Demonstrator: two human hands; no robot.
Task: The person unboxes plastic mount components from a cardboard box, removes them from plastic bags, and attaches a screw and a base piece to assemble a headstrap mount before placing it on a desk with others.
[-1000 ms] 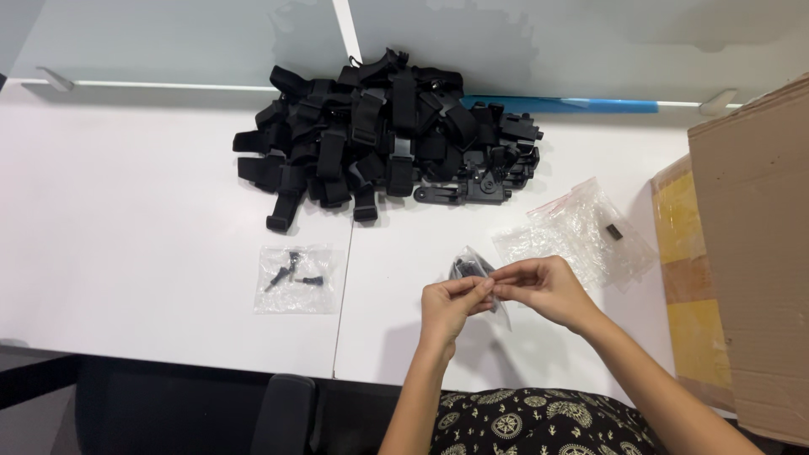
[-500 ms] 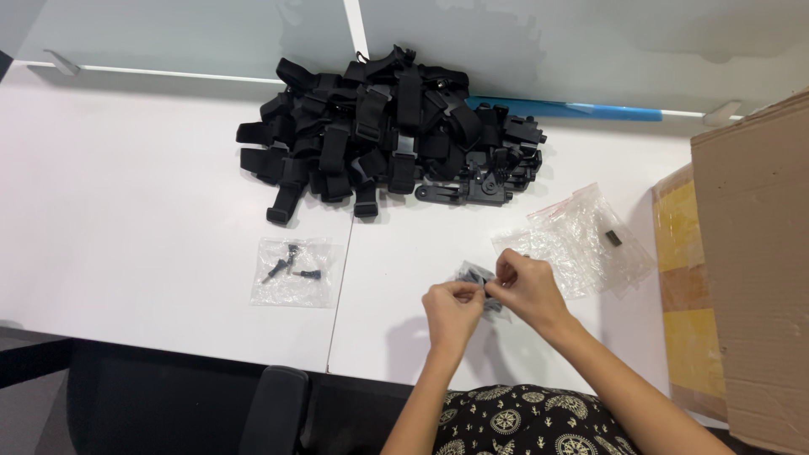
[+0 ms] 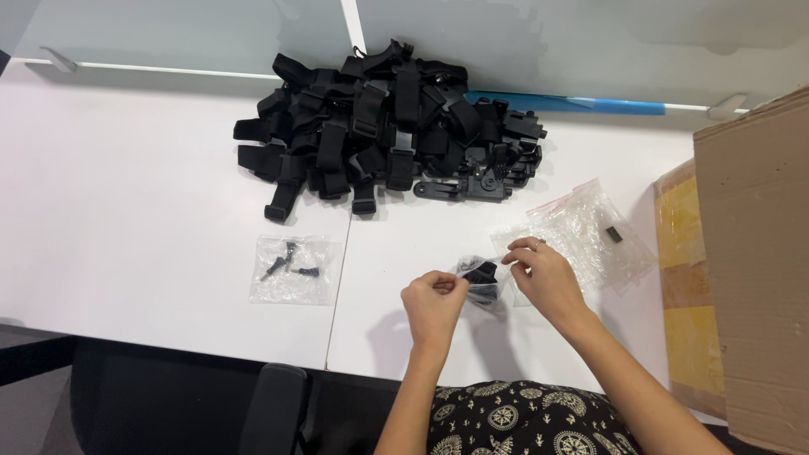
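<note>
While both hands work just above the near edge of the white table (image 3: 126, 219), the left hand (image 3: 434, 303) and the right hand (image 3: 543, 274) each pinch one side of a small clear bag (image 3: 482, 282), thin and crinkly, with a dark hard piece bunched inside; its exact shape is hard to make out through the folded plastic. Both hands are closed on that bag, which hangs between them near the table's front edge, right of a seam running across the tabletop. Just beyond the right hand lies a loose heap of empty clear bags (image 3: 590, 232), glossy and wrinkled, one holding a tiny dark bit. To the left, flat on the table, sits a sealed bag of black screws (image 3: 291, 270), well apart from the hands. Farther back is a tangled pile of black straps (image 3: 379, 118), woven webbing mixed with rigid plastic buckles and mounts. A brown cardboard box (image 3: 750, 270) is cut off by the right border, with yellow tape on its lower part. Bare table spreads wide on the left side.
</note>
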